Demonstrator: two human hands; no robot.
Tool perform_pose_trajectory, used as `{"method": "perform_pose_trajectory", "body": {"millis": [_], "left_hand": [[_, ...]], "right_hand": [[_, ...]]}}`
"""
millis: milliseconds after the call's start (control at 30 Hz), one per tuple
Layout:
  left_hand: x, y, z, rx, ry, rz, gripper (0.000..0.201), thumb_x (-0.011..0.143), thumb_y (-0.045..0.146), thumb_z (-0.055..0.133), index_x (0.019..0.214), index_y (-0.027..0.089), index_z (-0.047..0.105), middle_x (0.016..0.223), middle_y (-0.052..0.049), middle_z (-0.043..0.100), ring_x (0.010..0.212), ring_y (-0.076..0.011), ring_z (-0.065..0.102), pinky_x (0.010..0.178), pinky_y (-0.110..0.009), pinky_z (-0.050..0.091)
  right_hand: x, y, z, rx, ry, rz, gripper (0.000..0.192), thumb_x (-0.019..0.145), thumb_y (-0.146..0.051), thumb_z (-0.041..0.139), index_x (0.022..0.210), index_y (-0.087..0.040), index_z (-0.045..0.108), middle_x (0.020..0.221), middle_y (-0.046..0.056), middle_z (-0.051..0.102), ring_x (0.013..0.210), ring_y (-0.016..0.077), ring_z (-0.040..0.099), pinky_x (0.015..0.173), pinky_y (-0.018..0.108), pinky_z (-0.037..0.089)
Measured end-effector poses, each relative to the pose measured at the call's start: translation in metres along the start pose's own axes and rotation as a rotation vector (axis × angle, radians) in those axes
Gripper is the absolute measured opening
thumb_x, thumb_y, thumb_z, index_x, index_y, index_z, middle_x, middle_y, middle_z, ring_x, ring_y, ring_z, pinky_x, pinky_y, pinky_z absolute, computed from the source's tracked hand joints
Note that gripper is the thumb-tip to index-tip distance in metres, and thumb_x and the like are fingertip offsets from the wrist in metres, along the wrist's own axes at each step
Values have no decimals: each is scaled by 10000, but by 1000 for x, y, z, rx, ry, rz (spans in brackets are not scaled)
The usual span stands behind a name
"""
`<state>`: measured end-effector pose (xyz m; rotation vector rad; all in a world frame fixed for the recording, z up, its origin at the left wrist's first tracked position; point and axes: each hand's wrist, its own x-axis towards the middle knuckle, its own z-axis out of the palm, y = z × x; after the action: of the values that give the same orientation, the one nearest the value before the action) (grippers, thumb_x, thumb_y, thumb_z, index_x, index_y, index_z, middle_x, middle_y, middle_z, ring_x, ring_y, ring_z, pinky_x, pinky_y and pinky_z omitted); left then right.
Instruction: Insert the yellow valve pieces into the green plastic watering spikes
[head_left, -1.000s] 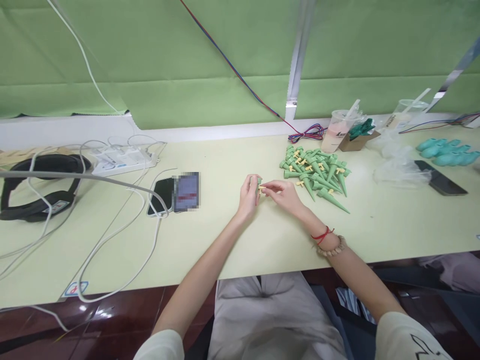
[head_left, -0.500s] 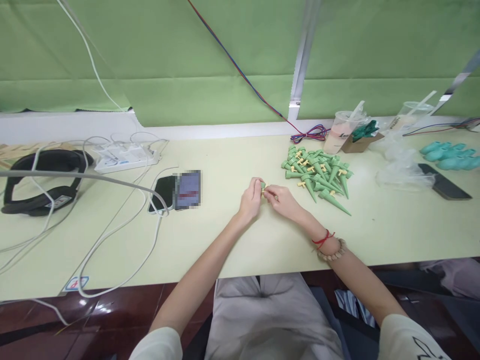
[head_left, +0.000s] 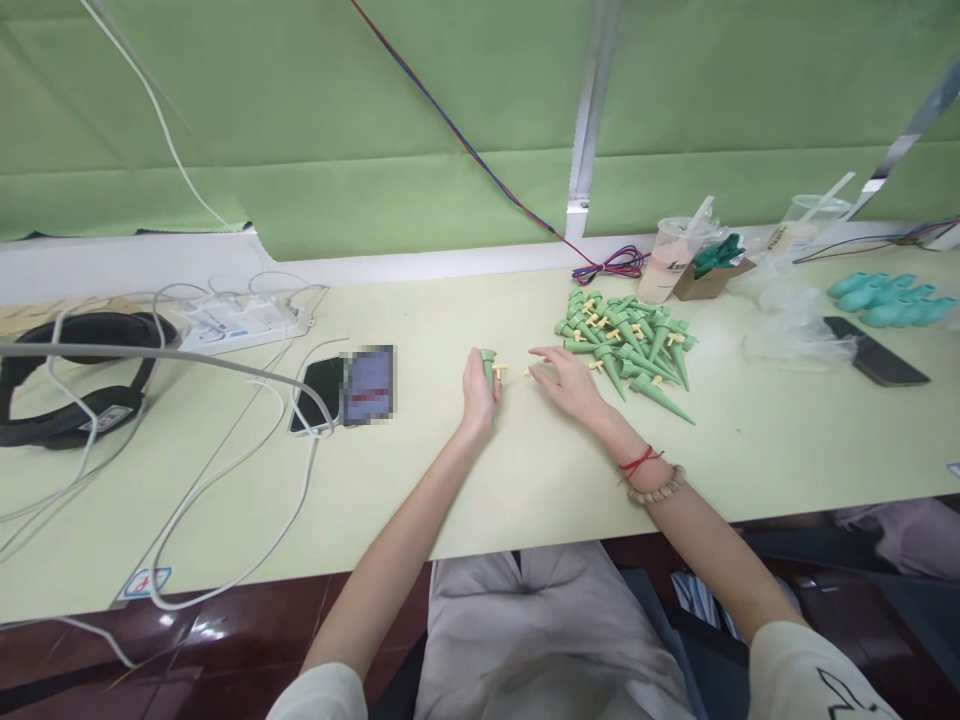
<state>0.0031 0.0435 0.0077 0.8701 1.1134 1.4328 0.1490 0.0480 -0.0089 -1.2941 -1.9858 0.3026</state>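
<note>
My left hand [head_left: 478,395] is closed around a green plant watering spike [head_left: 487,360], its wide end up and a yellow valve [head_left: 500,370] sticking out to the right. Most of the spike is hidden by the palm and fingers. Across a small gap, my right hand [head_left: 566,382] has its fingers apart and pointing left. A tiny yellow piece [head_left: 527,372] shows at its fingertips; whether it touches them or lies on the table I cannot tell. Just beyond the right hand lies a pile of green watering spikes [head_left: 637,345], several with yellow valves fitted.
Left on the table [head_left: 420,480] are two phones [head_left: 319,390], black headphones [head_left: 82,375], a power strip [head_left: 236,322] and loose white cables. Toward the back right stand a drink cup [head_left: 664,262], a small cardboard box [head_left: 709,283], plastic bags, teal moulded objects [head_left: 892,298] and a dark phone [head_left: 877,352].
My hands were together at the spike; they have moved apart. The left has shifted left with the spike, and the right has let go and spread its fingers. The view has shifted slightly.
</note>
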Motion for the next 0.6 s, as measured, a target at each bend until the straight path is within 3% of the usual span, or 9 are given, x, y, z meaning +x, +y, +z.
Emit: {"method": "perform_pose_trajectory", "body": {"millis": [133,233,400,500,600], "left_hand": [[3,4,-1,-84,-45,-74,380,857,506,272,796,190,475,406,85,270,280,-60,216,309,-188,145],[1,6,-2,-134,-112,-116,377,860,491,251,777,190,462,365,92,252,260,-62,197,298,-180,131],[-1,10,-3,-192,-230,-189,373,856,476,248,756,189,463,331,96,238,237,-61,170,289,-176,111],[-2,10,-4,-213,-263,-216,373,843,495,275,754,188,469,327,97,241,230,-58,177,287,-176,112],[-2,9,-4,-227,-273,-221,369,848,482,265,757,188,470,320,95,245,224,-59,181,283,-177,109]], "right_hand": [[-1,7,11,-130,-126,-67,336,840,-217,477,1168,-175,538,1222,129,527,1111,253,457,902,400,345],[-1,8,15,-108,-160,-66,251,840,-167,480,1048,-183,618,1082,112,614,1019,233,515,858,376,373],[0,7,11,-54,-97,-35,133,812,-197,543,840,-156,666,861,102,647,827,202,572,771,336,418],[1,1,9,122,24,63,190,816,-298,537,838,-148,651,874,95,642,757,167,588,698,298,455],[3,-10,7,468,127,224,286,791,-397,538,870,-141,638,837,81,666,711,149,617,652,278,484]]}}
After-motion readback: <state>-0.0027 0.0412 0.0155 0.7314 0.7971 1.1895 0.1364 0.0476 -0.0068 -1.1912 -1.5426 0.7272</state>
